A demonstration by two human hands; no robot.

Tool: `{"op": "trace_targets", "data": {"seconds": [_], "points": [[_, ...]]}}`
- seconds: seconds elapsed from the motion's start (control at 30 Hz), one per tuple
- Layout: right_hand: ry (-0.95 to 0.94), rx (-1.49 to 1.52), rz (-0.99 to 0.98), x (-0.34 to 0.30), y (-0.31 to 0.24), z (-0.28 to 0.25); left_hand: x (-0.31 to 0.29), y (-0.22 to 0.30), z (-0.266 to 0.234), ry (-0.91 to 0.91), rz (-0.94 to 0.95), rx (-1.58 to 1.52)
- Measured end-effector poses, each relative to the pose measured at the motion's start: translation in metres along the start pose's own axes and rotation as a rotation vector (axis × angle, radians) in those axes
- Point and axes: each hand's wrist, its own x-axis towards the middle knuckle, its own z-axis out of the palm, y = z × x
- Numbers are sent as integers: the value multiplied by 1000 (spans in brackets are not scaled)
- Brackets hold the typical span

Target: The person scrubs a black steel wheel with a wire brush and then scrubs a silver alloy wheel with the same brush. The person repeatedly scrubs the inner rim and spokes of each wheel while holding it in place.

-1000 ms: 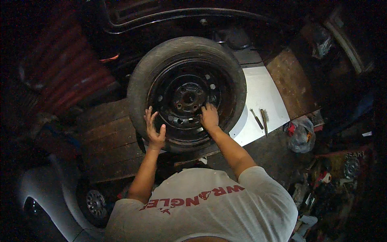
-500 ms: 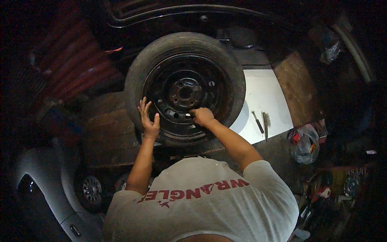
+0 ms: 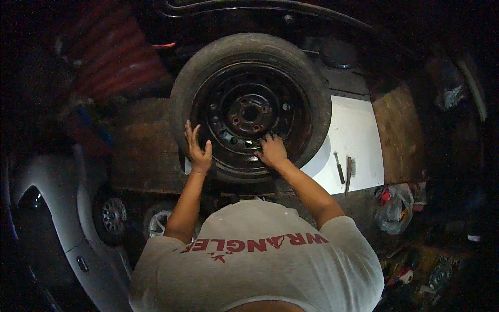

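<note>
A black steel wheel (image 3: pixel 283 119) with a worn tyre (image 3: pixel 318 99) around it lies in front of me. Bolt holes ring its centre hole. At the lower left of the tyre, my left hand (image 3: pixel 199 152) is open, thumb apart and fingers pointing away from me, against or just over the sidewall. My right hand (image 3: pixel 273 151) rests on or just above the lower part of the rim, palm down with the fingers spread. Nothing shows in either hand. A small bright spot sits in a rim hole beside the right thumb.
On a white sheet (image 3: pixel 356 135) to the right lie a slim dark-handled tool (image 3: pixel 340 169) and a wire brush (image 3: pixel 350 174). Brown boards (image 3: pixel 140 145) flank the wheel. A clear plastic bag (image 3: pixel 393 210) is at the right, a grey car (image 3: pixel 67 208) at the left.
My right hand has gone from closed fingers at the rim to spread fingers on or over it. The left hand keeps its open pose. The whole view has shifted slightly.
</note>
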Motion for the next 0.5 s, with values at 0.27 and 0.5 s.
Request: {"op": "trace_targets", "data": {"seconds": [0.27,0.5], "points": [[-184,127,-73,-2,-9,13,-4,2,4,-16,-59,141],[86,993,80,22,-21,29,-2,-2,-3,-13,-110,-10]]}}
